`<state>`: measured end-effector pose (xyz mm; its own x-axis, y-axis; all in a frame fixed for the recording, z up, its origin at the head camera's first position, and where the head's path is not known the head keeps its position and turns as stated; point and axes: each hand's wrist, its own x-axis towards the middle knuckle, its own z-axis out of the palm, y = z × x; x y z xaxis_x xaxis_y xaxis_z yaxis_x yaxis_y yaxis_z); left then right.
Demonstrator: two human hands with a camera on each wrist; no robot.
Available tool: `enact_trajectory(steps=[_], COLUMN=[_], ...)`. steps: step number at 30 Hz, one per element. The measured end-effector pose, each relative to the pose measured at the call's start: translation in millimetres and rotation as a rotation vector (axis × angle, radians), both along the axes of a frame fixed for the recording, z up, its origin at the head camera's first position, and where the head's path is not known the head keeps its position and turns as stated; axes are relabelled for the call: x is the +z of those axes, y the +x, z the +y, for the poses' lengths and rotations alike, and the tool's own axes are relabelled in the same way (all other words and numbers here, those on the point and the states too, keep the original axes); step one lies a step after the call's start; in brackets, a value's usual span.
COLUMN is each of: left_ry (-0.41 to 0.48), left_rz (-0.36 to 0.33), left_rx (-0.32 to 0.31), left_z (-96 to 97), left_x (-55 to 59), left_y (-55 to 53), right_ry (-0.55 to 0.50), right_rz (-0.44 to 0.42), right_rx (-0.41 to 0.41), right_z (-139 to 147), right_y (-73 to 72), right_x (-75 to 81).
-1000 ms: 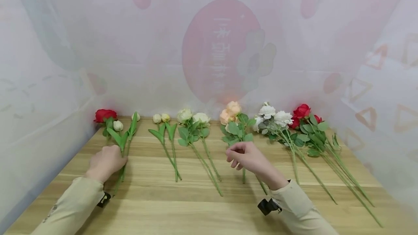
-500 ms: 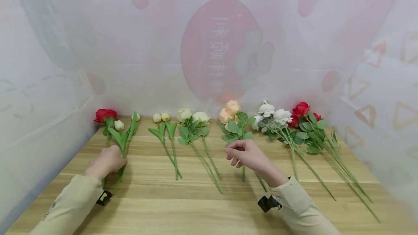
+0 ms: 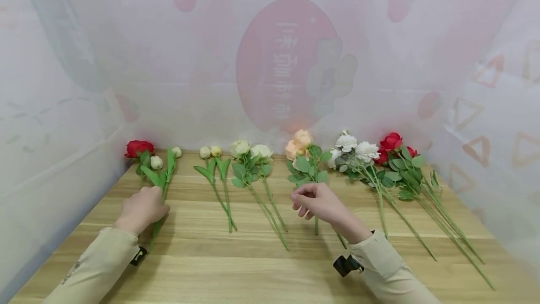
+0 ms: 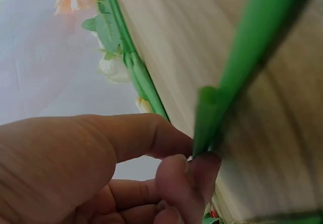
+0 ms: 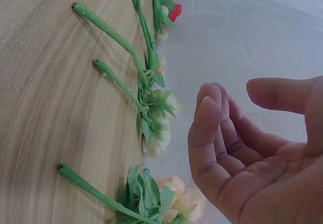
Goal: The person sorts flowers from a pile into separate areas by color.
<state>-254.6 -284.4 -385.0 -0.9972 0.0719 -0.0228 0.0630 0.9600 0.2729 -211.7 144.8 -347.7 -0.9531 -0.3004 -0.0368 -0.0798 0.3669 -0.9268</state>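
My left hand (image 3: 143, 209) is low over the table at the left, around the stems of two white tulips. In the left wrist view its thumb and finger pinch the cut end of a green tulip stem (image 4: 206, 114), while another green stem (image 4: 247, 52) runs close by. One white tulip (image 3: 156, 162) lies beside a red rose (image 3: 139, 148); the other tulip bud (image 3: 176, 152) is to its right. My right hand (image 3: 322, 205) hovers above the stems of the peach roses (image 3: 301, 142), fingers loosely bent and holding nothing, thumb apart from them in the right wrist view.
Yellowish tulips (image 3: 210, 152) and cream roses (image 3: 260, 153) lie in the middle of the wooden table (image 3: 219, 276). White flowers (image 3: 366, 152) and red roses (image 3: 391, 141) with long stems lie at the right. Printed cloth walls (image 3: 202, 60) enclose the back and sides.
My left hand has shifted slightly right along the tulips, and the right tulip's leaf has drawn closer to the left one. The right hand stays nearly still.
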Motion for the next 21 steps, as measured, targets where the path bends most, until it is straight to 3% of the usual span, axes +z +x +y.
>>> enact_trajectory(steps=[7, 21], left_ry=[0.063, 0.172], left_rz=[-0.030, 0.250], left_rx=[0.017, -0.009], left_z=[-2.2, 10.8], left_x=[10.8, 31.2], left_y=[0.7, 9.7], right_ry=[0.001, 0.003], right_rz=[0.006, -0.001], right_rx=[0.006, 0.008], right_z=[0, 0], right_y=[1.6, 1.6], right_x=[0.8, 0.3])
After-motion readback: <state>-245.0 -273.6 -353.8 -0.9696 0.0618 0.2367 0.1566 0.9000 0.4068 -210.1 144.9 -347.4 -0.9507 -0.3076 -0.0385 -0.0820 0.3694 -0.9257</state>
